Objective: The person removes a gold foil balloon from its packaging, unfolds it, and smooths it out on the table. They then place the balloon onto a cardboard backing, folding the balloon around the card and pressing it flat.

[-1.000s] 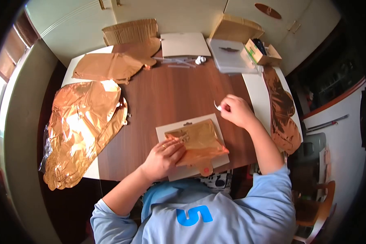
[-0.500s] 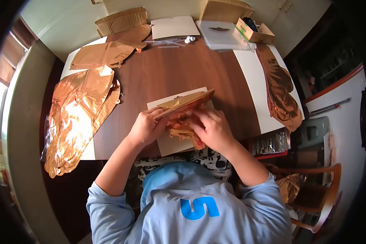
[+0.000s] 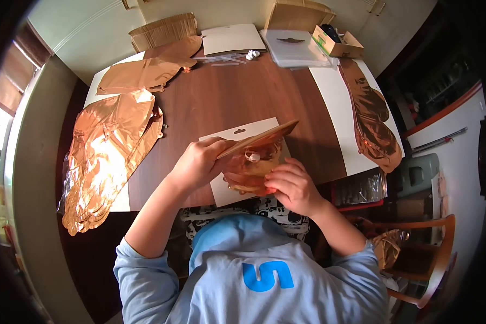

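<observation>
Folded copper foil stands tilted over a white card near the table's front edge. Wrapped round the foil's left end, my left hand holds it up. My right hand has its fingertips pressed on the lower right part of the same foil, with the fingers bent. A small whitish spot, too small to make out, shows between the foil's layers. The card's slotted top edge lies behind the foil.
Large copper foil sheets cover the table's left side, and another lies on the right. At the back are a white card stack, clear strips, plastic sleeves and an open box.
My right hand has moved right and down, out from under the raised fold. The fold has shifted slightly right, and more of the foil's inside shows.
</observation>
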Motion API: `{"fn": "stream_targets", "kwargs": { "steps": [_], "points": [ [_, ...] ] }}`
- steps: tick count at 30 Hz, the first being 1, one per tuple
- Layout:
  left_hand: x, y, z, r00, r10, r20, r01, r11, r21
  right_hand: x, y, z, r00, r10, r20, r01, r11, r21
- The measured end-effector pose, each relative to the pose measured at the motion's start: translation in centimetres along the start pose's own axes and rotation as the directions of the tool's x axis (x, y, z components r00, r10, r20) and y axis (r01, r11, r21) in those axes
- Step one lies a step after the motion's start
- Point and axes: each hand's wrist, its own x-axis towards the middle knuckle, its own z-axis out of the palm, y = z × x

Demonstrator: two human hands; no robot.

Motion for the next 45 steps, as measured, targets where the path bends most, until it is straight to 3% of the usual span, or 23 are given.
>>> {"fn": "stream_targets", "kwargs": {
  "steps": [4, 5, 8, 9, 12, 15, 17, 18, 20, 22, 24, 30, 32, 34, 37, 40, 42, 45],
  "points": [
    [0.5, -0.5, -0.1, 0.999, 0.035, -0.041, -0.033, 0.998, 0.045, 2.3, 0.7, 0.5, 0.971, 0.18, -0.159, -0.163, 0.98, 0.115],
    [0.5, -0.6, -0.1, 0.999, 0.027, -0.045, -0.025, 0.999, 0.04, 3.6, 0.8, 0.9, 0.949, 0.186, -0.256, -0.179, 0.983, 0.051],
    [0.5, -0.9, 0.1, 0.998, 0.024, -0.054, -0.023, 0.999, 0.026, 5.5, 2.7, 3.0, 0.924, 0.314, -0.217, -0.356, 0.914, -0.194],
    [0.3, -1.1, 0.3, 0.998, 0.034, -0.055, -0.033, 0.999, 0.022, 6.0, 2.6, 3.4, 0.913, 0.299, -0.277, -0.378, 0.874, -0.304],
    [-0.2, -2.1, 1.0, 0.996, 0.072, -0.05, -0.072, 0.997, 0.015, 7.1, 1.0, 3.4, 0.823, 0.45, -0.347, -0.562, 0.736, -0.378],
    [-1.0, -2.9, 1.8, 0.994, 0.103, 0.022, -0.104, 0.993, 0.056, 6.5, 0.0, 2.5, 0.739, 0.617, -0.271, -0.67, 0.635, -0.385],
    [-1.4, -2.5, 1.9, 0.995, 0.094, 0.041, -0.097, 0.993, 0.068, 5.0, 0.6, 2.6, 0.787, 0.512, -0.344, -0.616, 0.682, -0.393],
    [-1.4, -2.6, 2.2, 0.985, 0.168, 0.036, -0.171, 0.978, 0.118, 4.2, 0.9, 2.4, 0.806, 0.456, -0.378, -0.586, 0.705, -0.4],
    [-1.4, -3.2, 2.5, 0.949, 0.315, 0.034, -0.314, 0.923, 0.223, 2.7, 1.1, 1.4, 0.853, 0.431, -0.295, -0.518, 0.769, -0.375],
    [-1.6, -3.1, 2.8, 0.938, 0.343, 0.05, -0.341, 0.889, 0.306, 1.5, 1.2, -0.3, 0.9, 0.382, -0.209, -0.433, 0.833, -0.343],
    [-1.8, -3.3, 3.5, 0.927, 0.37, 0.057, -0.361, 0.846, 0.392, 1.2, 1.7, -1.8, 0.916, 0.318, -0.246, -0.377, 0.893, -0.246],
    [-1.7, -3.1, 3.1, 0.964, 0.265, -0.003, -0.251, 0.917, 0.31, 1.9, -0.6, -4.1, 0.924, 0.33, -0.194, -0.363, 0.916, -0.17],
    [-1.6, -2.4, 2.4, 0.989, 0.149, -0.015, -0.142, 0.967, 0.211, 1.3, -0.9, -4.6, 0.94, 0.291, -0.178, -0.325, 0.922, -0.21],
    [-1.5, -2.4, 2.0, 0.997, 0.077, -0.021, -0.074, 0.987, 0.14, 0.7, -0.6, -4.6, 0.982, 0.189, 0.001, -0.187, 0.97, -0.154],
    [-1.2, -2.8, 1.9, 0.997, 0.07, -0.024, -0.068, 0.993, 0.094, 0.6, -1.4, -2.9, 0.976, 0.173, 0.134, -0.151, 0.975, -0.163],
    [-1.1, -2.8, 1.6, 0.999, 0.052, -0.006, -0.052, 0.997, 0.055, -0.2, -0.6, -0.8, 0.987, 0.034, 0.157, 0.0, 0.977, -0.212],
    [-1.1, -2.2, 1.0, 0.999, -0.039, 0.033, 0.039, 0.999, -0.014, 0.0, -0.7, -0.9, 0.99, 0.01, 0.142, 0.012, 0.988, -0.157],
    [-0.8, -2.4, 1.1, 0.998, -0.049, -0.029, 0.047, 0.998, -0.052, 0.8, -0.2, -1.2, 0.995, -0.02, 0.1, 0.024, 0.999, -0.038]
  ]
}}
